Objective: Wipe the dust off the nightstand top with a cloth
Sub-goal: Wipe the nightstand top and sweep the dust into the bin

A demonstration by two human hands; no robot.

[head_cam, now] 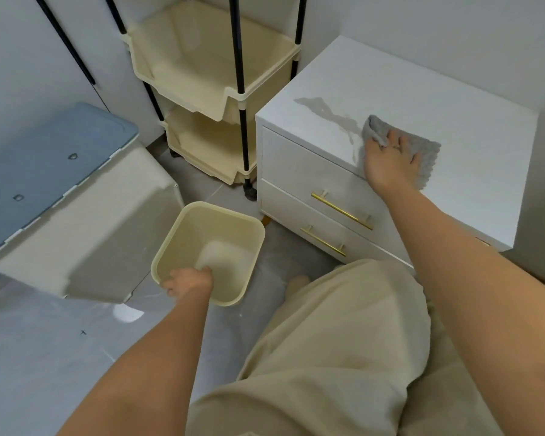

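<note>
Spread flat, the right hand (387, 162) presses the grey cloth (425, 152) onto the nightstand top (422, 89). Its fingers are splayed over the fabric rather than curled round it, and the cloth bunches a little at the thumb side. The head view shows this contact at the front edge of the top, just above the upper drawer (299, 165). Left of the pressing hand, a damp-looking streak (324, 110) runs from the cloth's edge toward the front-left corner. Beyond and to the right of the hand, the white surface looks dry and untouched. Far below and left of that hand, the left hand (189, 281) grips the near rim of a cream bin (221, 212) on the floor, fingers curled over the edge. I judge that wiping is under way and only a narrow band is done. The next move likely calls for sliding the cloth under steady downward pressure across the area behind and to the right of the hand. Overlapping passes would be needed to reach the back edge by the wall.
</note>
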